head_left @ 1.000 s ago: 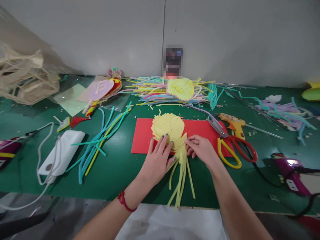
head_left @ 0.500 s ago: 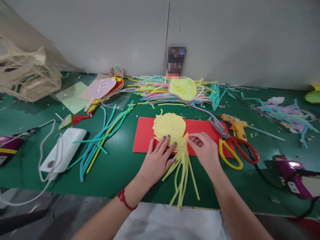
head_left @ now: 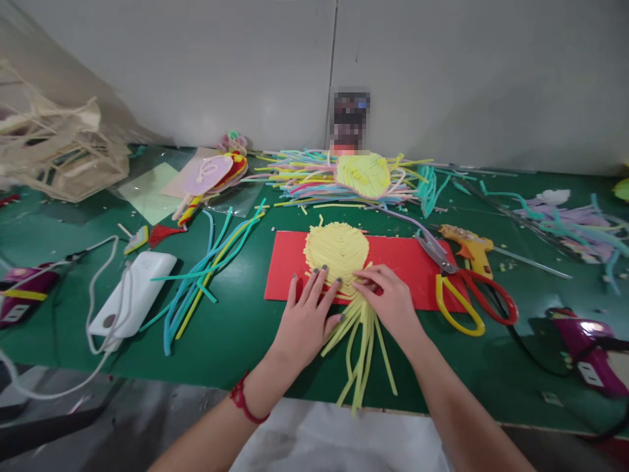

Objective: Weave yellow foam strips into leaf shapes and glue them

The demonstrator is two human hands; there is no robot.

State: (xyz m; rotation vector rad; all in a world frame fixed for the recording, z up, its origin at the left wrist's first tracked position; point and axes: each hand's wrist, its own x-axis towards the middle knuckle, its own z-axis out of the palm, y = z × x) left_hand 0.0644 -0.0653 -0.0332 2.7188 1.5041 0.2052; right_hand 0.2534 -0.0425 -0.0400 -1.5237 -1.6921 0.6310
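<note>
A round yellow piece made of rows of soft strips [head_left: 337,248] lies on a red sheet [head_left: 287,262]. My left hand [head_left: 304,321] rests flat with fingers spread on its lower left edge. At the lower right edge my right hand [head_left: 390,298] pinches the end of a yellow strip [head_left: 358,275]; its fingertips partly hide it. Loose yellow strips [head_left: 362,347] fan down from the disc toward the table's front edge, between my hands.
Scissors [head_left: 452,278] and a yellow glue gun [head_left: 474,249] lie on the right. A white power bank [head_left: 142,295] with cable and blue-green strips [head_left: 196,282] are left. Behind are a strip pile [head_left: 295,177] and a pixelated upright phone-like shape [head_left: 350,121].
My right hand has moved left and slightly down, over the lower edge of the yellow disc. My left hand stays spread on the disc. The whole view has shifted slightly.
</note>
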